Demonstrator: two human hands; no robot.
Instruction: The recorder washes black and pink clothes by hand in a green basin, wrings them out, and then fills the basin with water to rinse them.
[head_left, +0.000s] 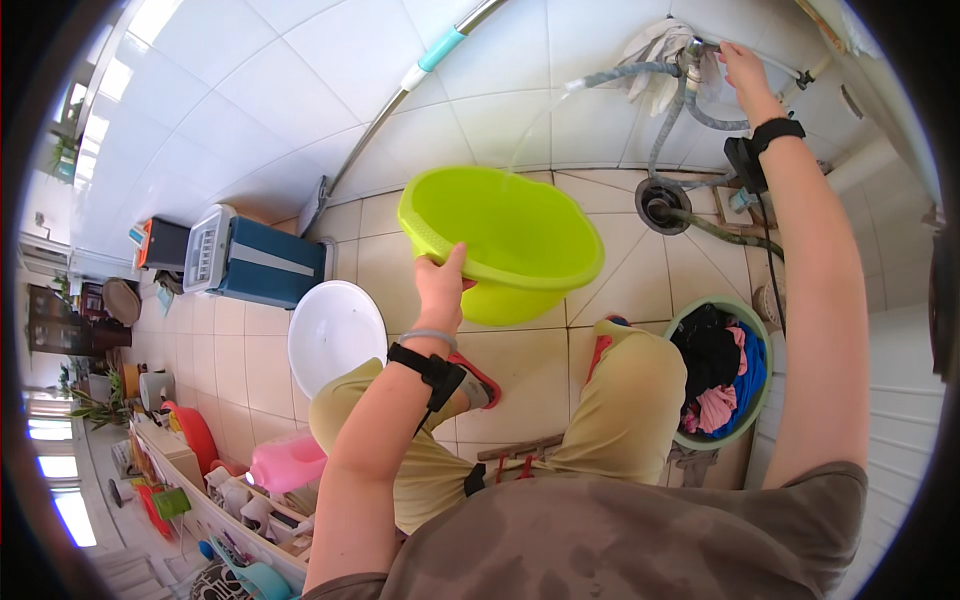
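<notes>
My left hand grips the near-left rim of a lime-green plastic basin, thumb on top of the rim. The basin is tilted above the tiled floor. Clear water runs from the end of a grey hose on the wall and falls into it at the far side. Up at the right, my right hand has its fingers on the handle of a metal wall tap; the fingertips are partly hidden. White cloth gloves or rags hang behind the tap.
A white basin stands left of my legs. Clothes fill a pale green tub at my right. Hoses enter a floor drain. A blue mop bucket, a long-handled mop and a pink jug are leftward.
</notes>
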